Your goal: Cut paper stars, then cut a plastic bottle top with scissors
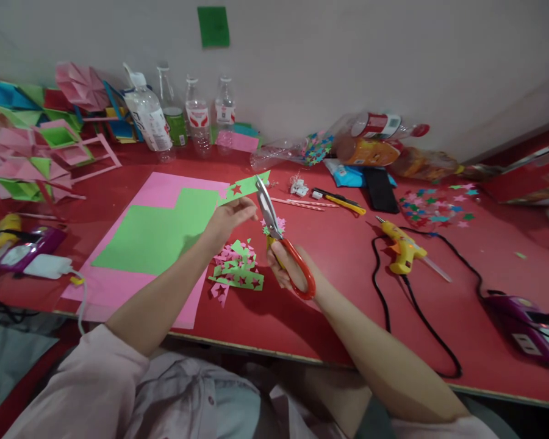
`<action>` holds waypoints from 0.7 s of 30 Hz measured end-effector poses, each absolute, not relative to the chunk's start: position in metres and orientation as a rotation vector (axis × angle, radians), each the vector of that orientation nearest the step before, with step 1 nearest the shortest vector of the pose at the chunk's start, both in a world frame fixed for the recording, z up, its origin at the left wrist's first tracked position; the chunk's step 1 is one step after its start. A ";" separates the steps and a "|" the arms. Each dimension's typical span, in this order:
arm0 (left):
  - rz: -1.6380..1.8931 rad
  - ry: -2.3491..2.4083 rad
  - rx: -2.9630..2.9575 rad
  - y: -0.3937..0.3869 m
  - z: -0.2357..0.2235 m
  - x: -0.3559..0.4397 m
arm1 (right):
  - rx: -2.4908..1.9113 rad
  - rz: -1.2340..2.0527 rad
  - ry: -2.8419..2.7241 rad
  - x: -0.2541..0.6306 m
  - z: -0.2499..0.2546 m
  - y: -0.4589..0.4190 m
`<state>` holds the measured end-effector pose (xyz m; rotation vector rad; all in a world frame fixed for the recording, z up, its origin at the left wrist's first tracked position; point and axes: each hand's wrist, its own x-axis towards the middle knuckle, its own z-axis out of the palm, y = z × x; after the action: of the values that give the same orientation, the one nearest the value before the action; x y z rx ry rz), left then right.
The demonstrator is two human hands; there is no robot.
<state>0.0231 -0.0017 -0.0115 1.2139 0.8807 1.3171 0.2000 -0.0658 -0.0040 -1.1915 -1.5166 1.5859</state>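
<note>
My left hand (231,217) is closed on a green paper strip (249,185) that has a star-shaped hole in it. Scissors (293,262) with red and yellow handles are in my right hand (281,268), blades pointing up and away from me at the strip. Whether the blades touch the paper I cannot tell. Below my hands lies a pile of pink and green scraps (238,268), several with star holes. Small cut stars (279,227) show partly behind the scissors. A green sheet (150,238) rests on a larger pink sheet (160,186) under my left forearm.
To the right lie a yellow glue gun (403,247) with its cord, a purple power strip (526,329), a phone (380,190), a utility knife (345,204) and scattered stars (434,207). Plastic bottles (197,119) line the wall. Folded paper models (41,140) fill the left back.
</note>
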 end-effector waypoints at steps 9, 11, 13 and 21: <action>1.622 1.032 1.150 0.002 -0.010 0.015 | -1.435 1.553 -1.569 0.191 0.008 -0.071; 1.650 0.980 1.133 0.005 -0.012 0.014 | -1.435 1.554 -1.565 0.191 0.009 -0.071; 1.669 0.957 1.115 0.006 -0.013 0.014 | -1.432 1.558 -1.559 0.192 0.009 -0.070; 1.679 0.970 1.207 0.004 -0.005 0.011 | -1.407 1.653 -1.650 0.203 0.004 -0.064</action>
<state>0.0114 0.0044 -0.0054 1.2074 0.9700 1.6793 0.2029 -0.0639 0.0042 -1.4066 -1.6504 1.6531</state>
